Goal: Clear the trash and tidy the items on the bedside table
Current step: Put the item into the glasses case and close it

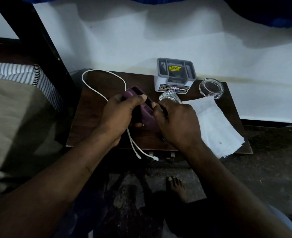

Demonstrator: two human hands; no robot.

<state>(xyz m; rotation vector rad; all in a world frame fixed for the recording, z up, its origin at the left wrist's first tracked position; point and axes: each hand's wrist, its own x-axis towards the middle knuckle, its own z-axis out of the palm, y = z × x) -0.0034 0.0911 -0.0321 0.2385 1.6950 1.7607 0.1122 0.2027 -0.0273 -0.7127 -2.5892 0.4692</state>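
Head: yellow label (175, 68) in grey organiser (160, 84)

Single head view (wide-angle) looks forward-down, close above bedside table (92, 121), facing wall (141, 40).

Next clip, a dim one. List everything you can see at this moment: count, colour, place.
bedside table: one, dark brown, centre, against the white wall
cable: one, white, looped on the table's left, plugs hanging over the front edge
purple case: one, held over the table's middle
organiser box: one, grey and white, yellow sticker, back of table
glass dish: one, clear, back right corner
crinkled wrapper: one, clear, behind the right hand
paper sheets: a few, white, table's right, overhanging the edge
bed: one, beige, striped pillow, left
foot: one, bare, on the floor
left-hand grip: holds the case
right-hand grip: thumb on the case
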